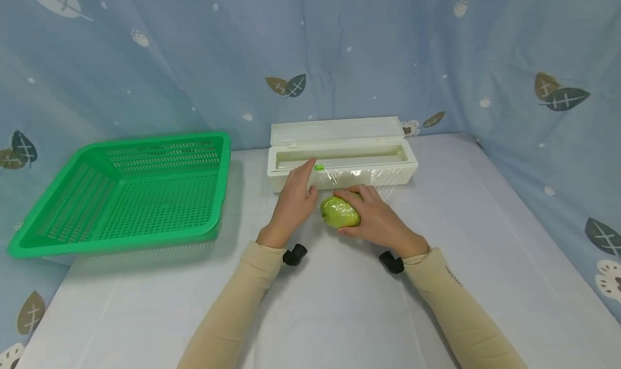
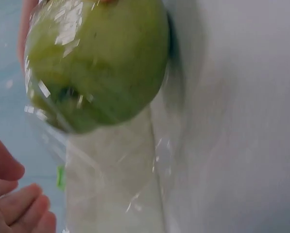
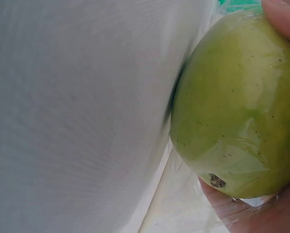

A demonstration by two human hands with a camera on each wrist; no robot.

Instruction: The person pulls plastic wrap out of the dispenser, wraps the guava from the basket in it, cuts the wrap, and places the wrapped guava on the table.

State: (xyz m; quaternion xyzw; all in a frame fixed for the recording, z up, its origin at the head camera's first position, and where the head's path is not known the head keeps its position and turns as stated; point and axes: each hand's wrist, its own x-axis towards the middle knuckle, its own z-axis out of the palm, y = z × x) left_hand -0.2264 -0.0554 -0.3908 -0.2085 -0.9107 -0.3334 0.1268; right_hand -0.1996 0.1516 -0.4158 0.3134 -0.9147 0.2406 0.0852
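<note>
A green pear with cling film over its skin sits on the table in front of a white cling film box. My right hand grips the pear from the right, thumb on the near side and fingers over the far side. Clear film stretches between the pear and the box front. My left hand is raised left of the pear, apart from it, thumb spread from the fingers. Its fingertips overlap the box front near a small green slider. In the right wrist view, the pear shows a dark blossom end.
The box's lid stands raised at the back, against the blue curtain. To the left is a green plastic basket with slotted walls. A white cloth covers the table.
</note>
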